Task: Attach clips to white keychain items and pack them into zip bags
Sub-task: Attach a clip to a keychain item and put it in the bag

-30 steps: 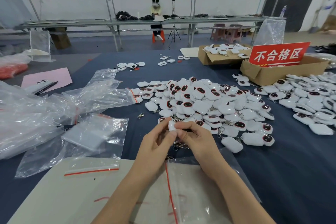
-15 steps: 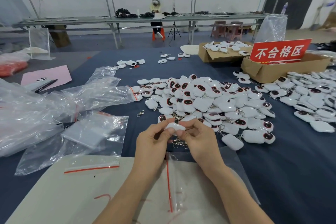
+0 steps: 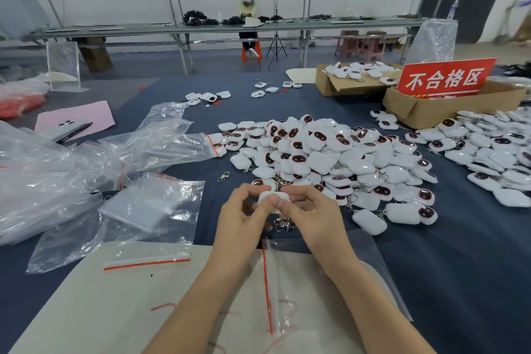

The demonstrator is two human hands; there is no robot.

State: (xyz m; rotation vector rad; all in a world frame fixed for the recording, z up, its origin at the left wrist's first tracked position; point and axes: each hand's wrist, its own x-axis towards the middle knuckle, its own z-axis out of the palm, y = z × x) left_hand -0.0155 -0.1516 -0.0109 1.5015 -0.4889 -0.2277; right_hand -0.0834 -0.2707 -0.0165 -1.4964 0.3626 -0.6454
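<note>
The left hand [image 3: 244, 224] and the right hand [image 3: 316, 220] meet at the middle of the view. Both pinch one white keychain item [image 3: 270, 198] between thumb and forefinger. The item sits right at the fingertips, at 12 o'clock from the knuckles, with its plain white side up. The other fingers curl loosely beneath it.

At 6 o'clock from the item, just under the hands, a small heap of metal clips [image 3: 283, 223] lies on the blue cloth [image 3: 459, 253]. I cannot tell whether any clip is hooked to the held item.

Further toward 6 o'clock, a zip bag [image 3: 290, 310] with a red seal line lies under the forearms, partly on a beige board [image 3: 86, 304]. A second zip bag [image 3: 146, 259] lies on the board at 8 o'clock.

A single loose clip [image 3: 223, 177] lies at 11 o'clock, near the left fingertips. From 12 to 2 o'clock, just beyond the fingers, spreads the big pile of keychain items [image 3: 330, 158]. Some lie white side up, others show dark red-rimmed faces.

At 9 to 10 o'clock lie crumpled clear bags [image 3: 86, 158] and a flat stack of small bags [image 3: 138, 207].

A second pile [image 3: 494, 152] lies at 2 o'clock by the right edge. Behind it a cardboard box [image 3: 425, 112] holds a red sign [image 3: 445, 79].
</note>
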